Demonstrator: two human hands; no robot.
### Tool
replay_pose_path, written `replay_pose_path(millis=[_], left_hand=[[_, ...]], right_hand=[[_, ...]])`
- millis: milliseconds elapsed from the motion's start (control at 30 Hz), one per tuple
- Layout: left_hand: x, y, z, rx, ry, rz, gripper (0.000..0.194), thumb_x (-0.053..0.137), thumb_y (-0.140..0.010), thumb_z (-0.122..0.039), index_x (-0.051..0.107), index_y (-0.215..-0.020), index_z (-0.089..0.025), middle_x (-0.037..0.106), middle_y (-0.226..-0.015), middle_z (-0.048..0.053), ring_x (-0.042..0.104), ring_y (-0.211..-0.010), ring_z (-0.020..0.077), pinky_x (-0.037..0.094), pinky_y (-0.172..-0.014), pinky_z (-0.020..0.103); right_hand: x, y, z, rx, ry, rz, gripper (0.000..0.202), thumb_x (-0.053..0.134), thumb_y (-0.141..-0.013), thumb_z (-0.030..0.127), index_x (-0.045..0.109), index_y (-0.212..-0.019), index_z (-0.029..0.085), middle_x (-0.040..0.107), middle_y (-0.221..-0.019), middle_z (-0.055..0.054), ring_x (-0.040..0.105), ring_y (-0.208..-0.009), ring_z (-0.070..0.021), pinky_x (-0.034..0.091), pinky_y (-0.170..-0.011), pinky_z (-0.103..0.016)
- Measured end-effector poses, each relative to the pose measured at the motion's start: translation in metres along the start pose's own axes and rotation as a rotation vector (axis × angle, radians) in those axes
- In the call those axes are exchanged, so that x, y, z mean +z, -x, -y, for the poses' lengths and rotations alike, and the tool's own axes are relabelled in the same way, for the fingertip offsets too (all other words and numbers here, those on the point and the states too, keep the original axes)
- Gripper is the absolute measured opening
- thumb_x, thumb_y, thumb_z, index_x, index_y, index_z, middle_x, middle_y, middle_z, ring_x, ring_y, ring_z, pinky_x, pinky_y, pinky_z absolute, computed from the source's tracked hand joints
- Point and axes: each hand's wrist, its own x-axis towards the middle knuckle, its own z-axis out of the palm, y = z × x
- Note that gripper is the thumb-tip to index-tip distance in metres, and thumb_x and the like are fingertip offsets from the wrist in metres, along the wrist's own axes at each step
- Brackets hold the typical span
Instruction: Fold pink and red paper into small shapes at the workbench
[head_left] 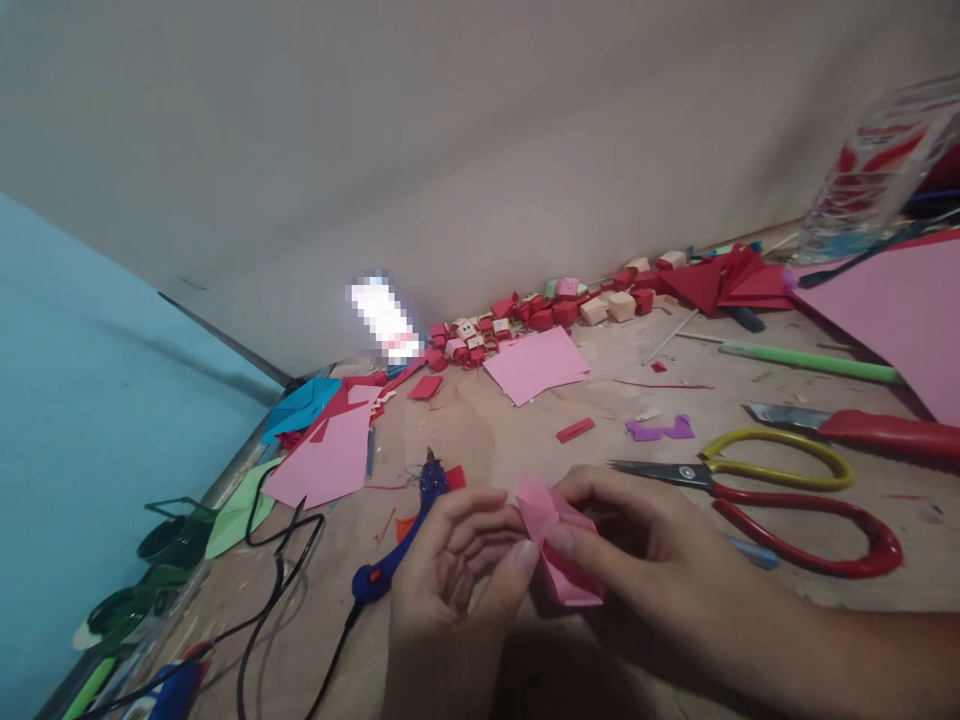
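Note:
A small folded piece of pink paper (574, 582) is held up between my two hands, just above the table. My left hand (469, 565) pinches its left edge with thumb and curled fingers. From the other side my right hand (637, 545) grips it, the thumb pressed on the front fold and the fingers behind. Close by on the left lies a blue hot glue gun (409, 545), its nozzle pointing away. To the right of my right hand rest scissors (712, 475) with one yellow and one red handle, blades a little behind my fingers.
Small red, pink and cream paper cubes (544, 315) line the wall. Pink sheets (538, 365), a red-handled knife (885, 430), a green pen (810, 360) and a plastic bottle (862, 180) lie about. A black cable (281, 570) loops at left. A lit phone (386, 320) leans behind.

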Motion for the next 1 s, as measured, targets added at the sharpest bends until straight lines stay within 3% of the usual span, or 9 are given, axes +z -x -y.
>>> replay_pose_path(millis=[100, 233, 500, 700, 1000], left_hand=[[-0.0042, -0.0066, 0.0013, -0.080, 0.043, 0.096, 0.034, 0.083, -0.071, -0.019, 0.072, -0.103, -0.017, 0.079, -0.087, 0.006, 0.075, -0.078, 0.0169, 0.059, -0.074, 0.023], [-0.0077, -0.0101, 0.0020, -0.146, 0.031, 0.177, 0.019, 0.083, -0.073, -0.021, 0.078, -0.090, -0.015, 0.081, -0.086, 0.007, 0.076, -0.081, 0.0184, 0.060, -0.076, 0.024], [-0.0078, -0.0110, 0.0026, -0.062, -0.003, 0.181, 0.013, 0.082, -0.073, -0.015, 0.082, -0.085, -0.018, 0.081, -0.088, 0.004, 0.076, -0.081, 0.0183, 0.062, -0.074, 0.023], [-0.0071, -0.0110, 0.0034, -0.076, 0.015, 0.162, 0.011, 0.082, -0.075, -0.018, 0.081, -0.086, -0.016, 0.082, -0.090, 0.007, 0.077, -0.084, 0.0200, 0.063, -0.078, 0.025], [-0.0102, -0.0108, 0.0029, -0.081, 0.022, 0.184, 0.008, 0.079, -0.079, -0.020, 0.081, -0.086, -0.019, 0.082, -0.089, 0.005, 0.077, -0.084, 0.0173, 0.061, -0.078, 0.022]], right_hand=[[-0.0019, 0.0003, -0.0005, -0.010, 0.008, 0.012, 0.025, 0.062, -0.098, 0.044, 0.070, -0.092, 0.021, 0.067, -0.083, -0.002, 0.060, -0.073, -0.0159, 0.047, -0.064, -0.026], [-0.0036, 0.0004, 0.0001, -0.010, 0.004, 0.017, 0.028, 0.061, -0.100, 0.047, 0.070, -0.093, 0.021, 0.066, -0.081, -0.001, 0.059, -0.073, -0.0153, 0.046, -0.065, -0.026], [0.0007, -0.0005, -0.0016, -0.005, -0.118, 0.021, 0.023, 0.066, -0.098, 0.042, 0.069, -0.089, 0.021, 0.066, -0.074, 0.002, 0.060, -0.068, -0.0120, 0.046, -0.063, -0.023], [-0.0008, -0.0020, 0.0035, 0.006, -0.015, 0.015, 0.016, 0.075, -0.091, 0.034, 0.071, -0.090, 0.018, 0.070, -0.076, 0.000, 0.063, -0.070, -0.0133, 0.048, -0.063, -0.022], [0.0001, -0.0017, 0.0032, -0.020, 0.014, 0.013, 0.016, 0.065, -0.095, 0.031, 0.069, -0.085, 0.019, 0.068, -0.076, 0.000, 0.060, -0.065, -0.0119, 0.047, -0.060, -0.023]])
